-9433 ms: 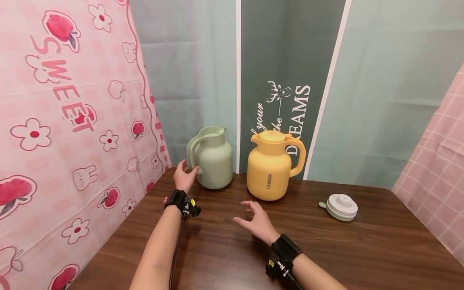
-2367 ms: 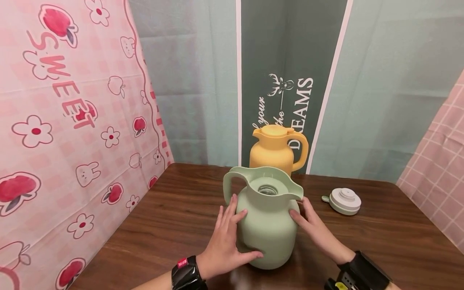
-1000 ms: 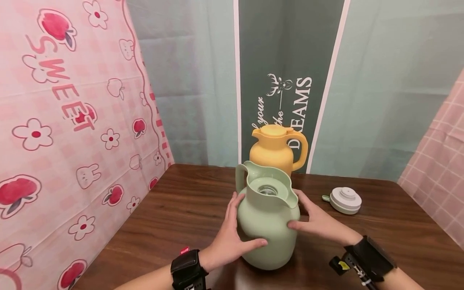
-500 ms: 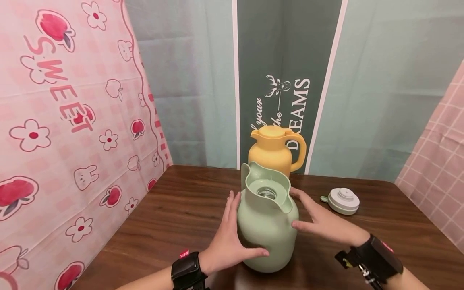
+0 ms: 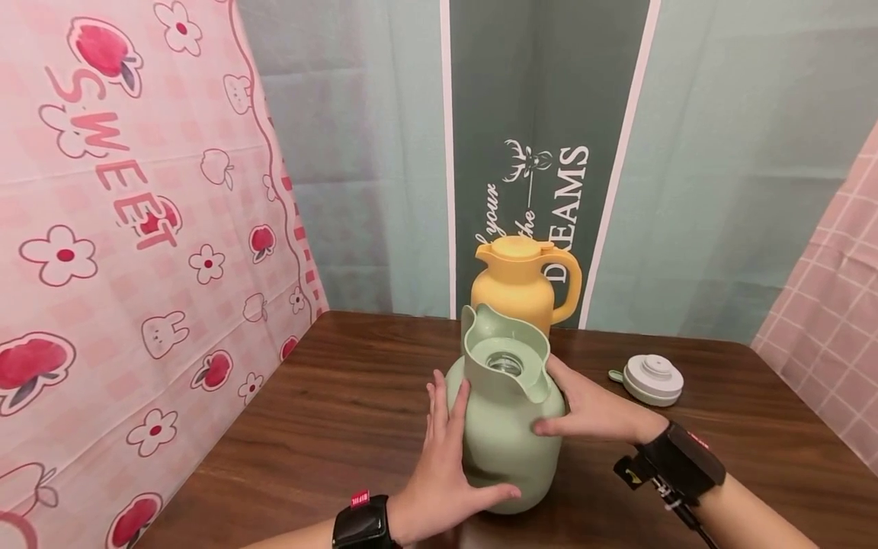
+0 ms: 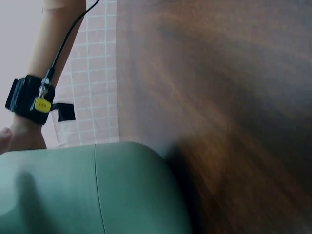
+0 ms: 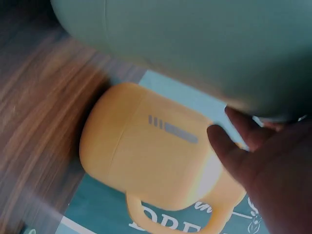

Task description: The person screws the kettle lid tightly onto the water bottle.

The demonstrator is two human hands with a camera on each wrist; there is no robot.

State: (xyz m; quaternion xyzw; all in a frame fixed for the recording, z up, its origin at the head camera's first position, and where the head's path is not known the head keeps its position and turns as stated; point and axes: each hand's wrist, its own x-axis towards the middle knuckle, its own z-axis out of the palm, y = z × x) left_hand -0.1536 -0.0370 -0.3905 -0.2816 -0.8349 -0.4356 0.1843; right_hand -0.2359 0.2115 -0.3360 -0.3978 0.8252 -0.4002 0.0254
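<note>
A pale green thermos jug [image 5: 511, 457] stands upright on the table, its mouth uncovered and a round inner opening showing. Its spout points toward the front right; the handle is mostly hidden at the back left. My left hand [image 5: 439, 476] rests on the jug's left side with straight, spread fingers, thumb across the lower front. On the other side my right hand [image 5: 593, 408] holds the shoulder, thumb in front and fingers passing behind. The right wrist view shows that hand's fingers [image 7: 226, 148] at the green jug [image 7: 195, 44]. In the left wrist view the jug's body [image 6: 136, 190] fills the lower left.
Close behind the green jug stands a yellow thermos jug [image 5: 513, 296], lidded, handle to the right. A white and green stopper [image 5: 654, 380] with a small tab lies at the right of the brown wooden table [image 5: 357, 381]. Patterned cloths [image 5: 343, 191] hang around the table.
The green jug came from the back left to the front middle. Since then both hands have turned it: its spout swung from right toward the front, its handle from left toward the back.
</note>
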